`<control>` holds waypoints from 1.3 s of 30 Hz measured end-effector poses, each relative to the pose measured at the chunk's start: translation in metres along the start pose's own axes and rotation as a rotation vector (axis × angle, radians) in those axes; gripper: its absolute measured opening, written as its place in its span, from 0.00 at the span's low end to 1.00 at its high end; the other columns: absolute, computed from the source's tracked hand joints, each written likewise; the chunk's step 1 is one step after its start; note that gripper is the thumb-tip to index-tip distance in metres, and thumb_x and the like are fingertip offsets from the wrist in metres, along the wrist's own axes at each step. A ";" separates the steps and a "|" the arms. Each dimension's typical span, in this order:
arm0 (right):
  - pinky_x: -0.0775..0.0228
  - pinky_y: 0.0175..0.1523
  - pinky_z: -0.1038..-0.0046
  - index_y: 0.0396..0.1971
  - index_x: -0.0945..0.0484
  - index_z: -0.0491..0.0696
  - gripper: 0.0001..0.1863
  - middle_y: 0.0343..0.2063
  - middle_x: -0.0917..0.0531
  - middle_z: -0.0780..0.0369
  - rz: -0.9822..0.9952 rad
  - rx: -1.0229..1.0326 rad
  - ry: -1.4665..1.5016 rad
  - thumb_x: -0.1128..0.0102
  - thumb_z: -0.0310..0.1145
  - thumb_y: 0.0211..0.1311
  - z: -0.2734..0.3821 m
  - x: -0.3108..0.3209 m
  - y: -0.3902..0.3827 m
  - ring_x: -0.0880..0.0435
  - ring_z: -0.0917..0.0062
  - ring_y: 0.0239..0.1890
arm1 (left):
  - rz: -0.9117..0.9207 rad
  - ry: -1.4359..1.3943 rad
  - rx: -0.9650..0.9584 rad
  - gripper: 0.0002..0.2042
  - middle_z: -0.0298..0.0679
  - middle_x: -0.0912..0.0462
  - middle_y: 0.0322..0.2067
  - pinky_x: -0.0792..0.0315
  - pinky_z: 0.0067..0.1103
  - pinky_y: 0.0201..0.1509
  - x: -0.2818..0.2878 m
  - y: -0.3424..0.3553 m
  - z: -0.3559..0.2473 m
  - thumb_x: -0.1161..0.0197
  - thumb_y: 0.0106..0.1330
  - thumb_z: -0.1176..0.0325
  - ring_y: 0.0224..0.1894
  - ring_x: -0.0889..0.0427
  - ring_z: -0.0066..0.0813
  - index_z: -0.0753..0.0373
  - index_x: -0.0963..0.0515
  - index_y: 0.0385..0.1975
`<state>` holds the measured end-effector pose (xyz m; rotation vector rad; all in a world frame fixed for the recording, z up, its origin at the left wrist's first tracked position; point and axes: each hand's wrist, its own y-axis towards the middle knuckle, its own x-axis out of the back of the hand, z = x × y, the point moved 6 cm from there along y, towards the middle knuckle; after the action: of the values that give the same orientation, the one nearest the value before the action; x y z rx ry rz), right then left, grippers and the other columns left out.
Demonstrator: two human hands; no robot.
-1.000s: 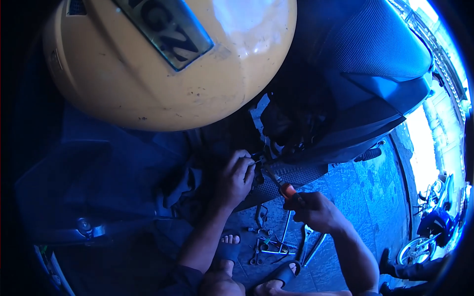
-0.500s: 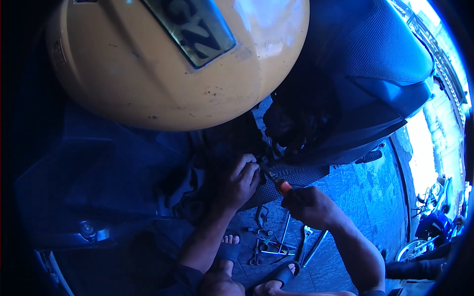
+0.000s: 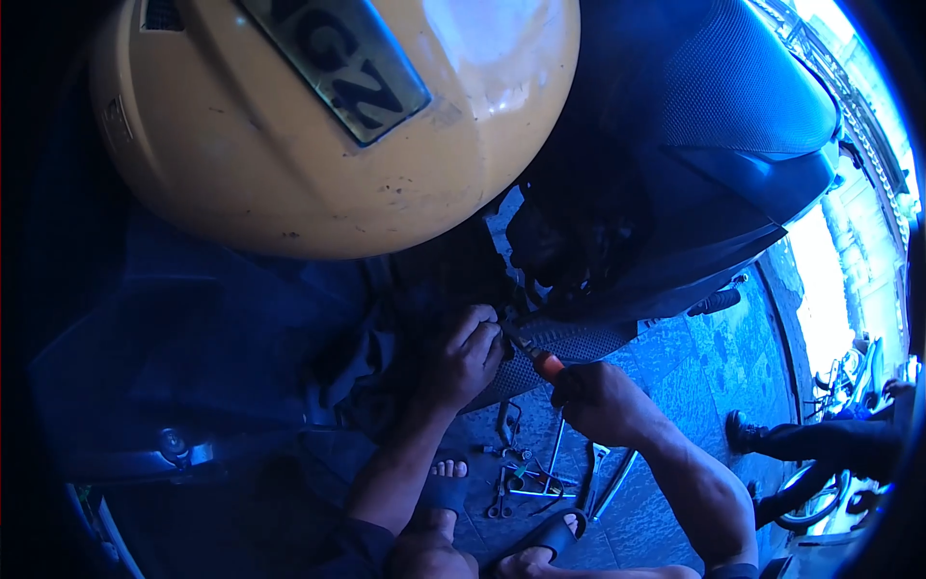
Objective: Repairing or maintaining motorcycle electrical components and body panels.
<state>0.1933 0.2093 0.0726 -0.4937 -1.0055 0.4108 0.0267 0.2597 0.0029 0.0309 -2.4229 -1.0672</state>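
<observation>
My right hand (image 3: 606, 400) is wrapped around the handle of an orange-handled tool (image 3: 547, 364) with a metal front end. The tool slants up and left toward my left hand (image 3: 471, 355). Its tip meets dark parts of the scooter beside those fingers; whether it is a screwdriver or pliers is unclear. My left hand is closed, thumb and fingers curled at the dark gap in the scooter's body; what they grip is hidden. Just beyond both hands lies the scooter's textured footboard (image 3: 569, 347).
A large yellow box (image 3: 318, 193) with a plate overhangs at upper left. The scooter's seat (image 3: 752, 87) rises at upper right. An adjustable wrench (image 3: 594, 473), scissors-like tools (image 3: 500, 494) and metal rods lie near my sandalled feet. At far right is a person's leg (image 3: 820, 449) near parked motorcycles.
The view has shifted slightly, so the yellow box sits a little further left. My hands keep nearly the same pose. At far right, a person's leg has come further into view.
</observation>
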 end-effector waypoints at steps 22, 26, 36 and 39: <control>0.25 0.47 0.65 0.44 0.14 0.47 0.17 0.33 0.12 0.53 0.268 -0.488 0.511 0.38 0.42 0.60 -0.201 -0.483 -0.104 0.12 0.65 0.39 | -0.060 -0.684 0.500 0.12 0.43 0.21 0.49 0.21 0.24 0.51 -0.003 -0.020 0.034 0.44 0.66 0.83 0.45 0.17 0.27 0.68 0.26 0.49; 0.27 0.58 0.54 0.46 0.19 0.46 0.21 0.44 0.20 0.44 0.173 -0.317 0.336 0.39 0.45 0.60 -0.216 -0.489 -0.094 0.21 0.49 0.51 | -0.066 -0.660 0.544 0.09 0.42 0.17 0.43 0.21 0.22 0.49 -0.018 -0.017 0.042 0.44 0.73 0.76 0.39 0.16 0.25 0.69 0.23 0.49; 0.23 0.45 0.53 0.34 0.14 0.43 0.26 0.32 0.15 0.44 0.051 -0.561 0.332 0.46 0.53 0.69 -0.184 -0.370 -0.076 0.15 0.47 0.38 | 0.088 -0.341 0.231 0.14 0.45 0.23 0.53 0.21 0.23 0.50 -0.005 0.004 0.025 0.41 0.64 0.82 0.53 0.20 0.31 0.68 0.23 0.49; 0.25 0.39 0.55 0.28 0.18 0.39 0.24 0.27 0.16 0.45 -0.260 -0.525 0.440 0.43 0.49 0.69 -0.187 -0.351 -0.068 0.15 0.49 0.34 | 0.063 -0.323 0.232 0.13 0.46 0.22 0.52 0.22 0.22 0.49 0.004 0.001 0.031 0.44 0.65 0.82 0.51 0.19 0.31 0.69 0.23 0.49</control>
<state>0.1956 -0.0737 -0.2149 -0.8689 -0.7256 -0.2037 0.0095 0.2808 -0.0120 -0.1510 -2.8071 -0.8092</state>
